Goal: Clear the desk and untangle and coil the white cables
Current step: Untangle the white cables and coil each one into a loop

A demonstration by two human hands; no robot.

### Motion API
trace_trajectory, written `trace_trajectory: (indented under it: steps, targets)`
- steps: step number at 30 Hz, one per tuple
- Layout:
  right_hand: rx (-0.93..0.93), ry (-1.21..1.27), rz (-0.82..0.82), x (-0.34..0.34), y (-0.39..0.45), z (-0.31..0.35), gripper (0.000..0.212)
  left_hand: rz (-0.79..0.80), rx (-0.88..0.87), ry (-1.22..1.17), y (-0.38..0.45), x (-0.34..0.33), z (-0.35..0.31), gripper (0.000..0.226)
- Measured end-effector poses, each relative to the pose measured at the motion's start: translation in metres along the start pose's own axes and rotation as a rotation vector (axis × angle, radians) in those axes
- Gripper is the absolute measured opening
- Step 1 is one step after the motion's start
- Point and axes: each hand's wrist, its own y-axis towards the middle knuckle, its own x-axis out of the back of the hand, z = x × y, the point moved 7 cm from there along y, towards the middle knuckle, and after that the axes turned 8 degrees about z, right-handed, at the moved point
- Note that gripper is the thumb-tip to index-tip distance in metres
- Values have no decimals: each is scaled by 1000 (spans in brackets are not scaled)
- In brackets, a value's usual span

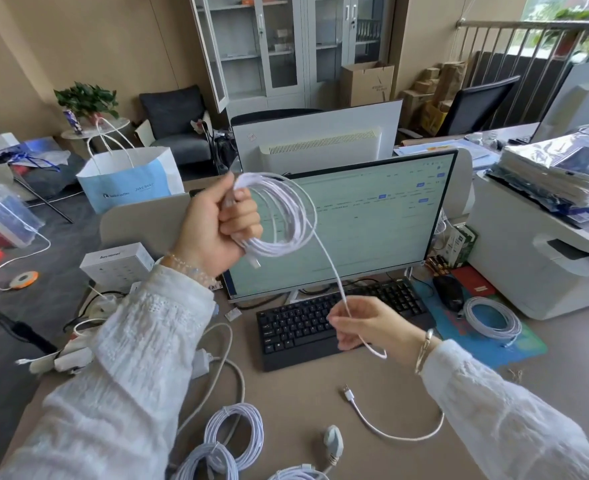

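My left hand (222, 225) grips a coil of white cable (282, 213), raised in front of the monitor. One strand runs down from the coil to my right hand (369, 329), which pinches it above the keyboard. The cable's loose tail curves over the desk and ends in a USB plug (348, 393). Two coiled white cables (234, 433) lie at the desk's near edge, with part of a third (296, 474) at the bottom. Another coiled cable (492, 318) rests on the blue mouse mat.
A monitor (348, 230) and black keyboard (324, 323) stand mid-desk, a black mouse (450, 292) to the right. A printer (542, 258) is far right. A white box (118, 265), power strip (64, 358) and grey cords (227, 368) sit left. A paper bag (130, 181) stands behind.
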Motion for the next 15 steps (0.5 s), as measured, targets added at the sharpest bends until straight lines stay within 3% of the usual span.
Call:
trace_trajectory:
  steps: [3,6,12,15]
  targets:
    - [-40,-200,30,-17,2,-15,18,-108,-141,93,3,10,-25,41]
    - [21,-479,-114,-13,-1,-6,19,-209,-192,232,5,26,-33,37]
    - [471,-719,-307,-10,-18,60,8,-278,-130,587,3,50,-10,30]
    - [678,-808,-364,-17,-27,94,18,-248,-2,792,3,47,10,31]
